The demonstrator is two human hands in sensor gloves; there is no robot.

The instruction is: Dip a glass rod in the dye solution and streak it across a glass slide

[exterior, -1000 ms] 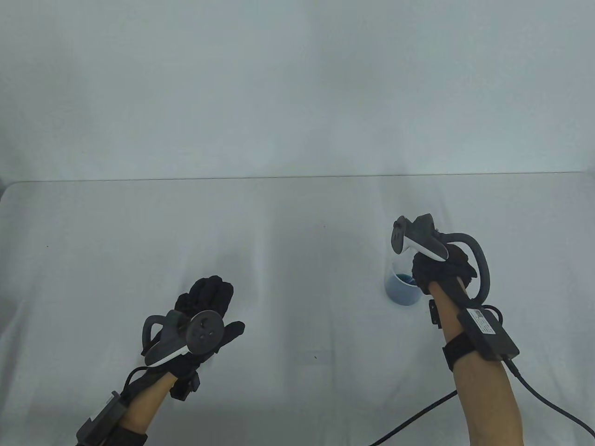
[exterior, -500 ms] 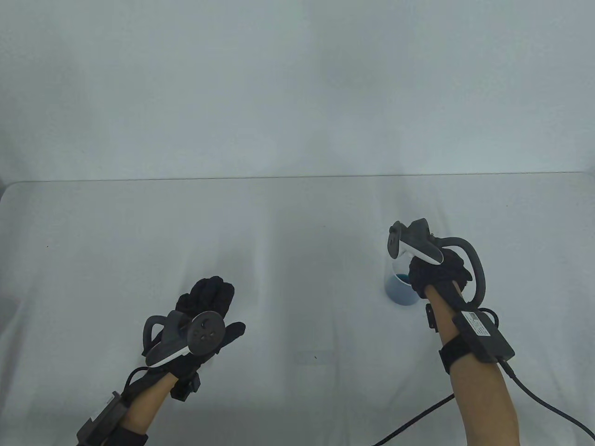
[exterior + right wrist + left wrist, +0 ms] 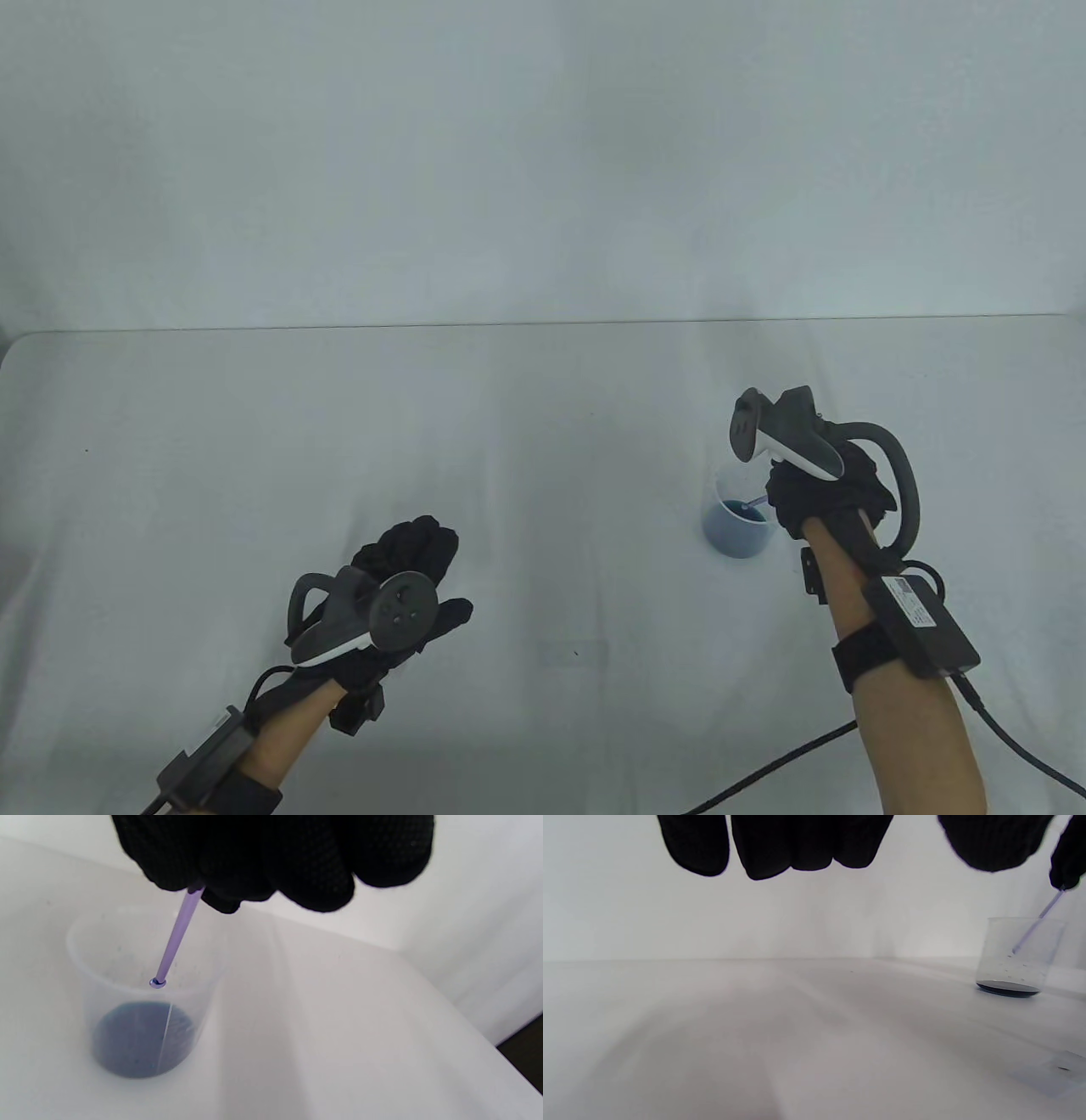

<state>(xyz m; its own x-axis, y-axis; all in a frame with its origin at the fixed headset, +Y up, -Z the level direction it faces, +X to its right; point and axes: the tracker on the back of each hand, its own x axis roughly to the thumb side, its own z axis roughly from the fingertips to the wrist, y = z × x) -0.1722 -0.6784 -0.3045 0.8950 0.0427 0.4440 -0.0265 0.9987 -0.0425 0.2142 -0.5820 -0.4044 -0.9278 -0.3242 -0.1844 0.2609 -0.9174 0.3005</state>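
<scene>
A clear plastic beaker (image 3: 735, 519) with dark blue dye (image 3: 735, 514) at the bottom stands right of centre on the white table. My right hand (image 3: 802, 497) pinches a thin purple glass rod (image 3: 754, 501) and holds it slanted into the beaker. In the right wrist view the rod (image 3: 176, 933) ends inside the beaker (image 3: 85, 955), its tip a little above the dye (image 3: 140, 1039). A glass slide (image 3: 575, 653) lies flat near the front centre. My left hand (image 3: 420, 552) is empty, fingers spread, left of the slide. The left wrist view shows the slide (image 3: 1052, 1071) and beaker (image 3: 1014, 959).
The table's far edge (image 3: 543, 325) meets a plain white wall. A black cable (image 3: 764, 768) from my right wrist trails over the table's front right. In the right wrist view the table's edge (image 3: 479, 1031) falls off at the right.
My right hand has shifted right and slightly back, so the rod now shows slanting into the beaker. My left hand has moved a little to the right, toward the slide.
</scene>
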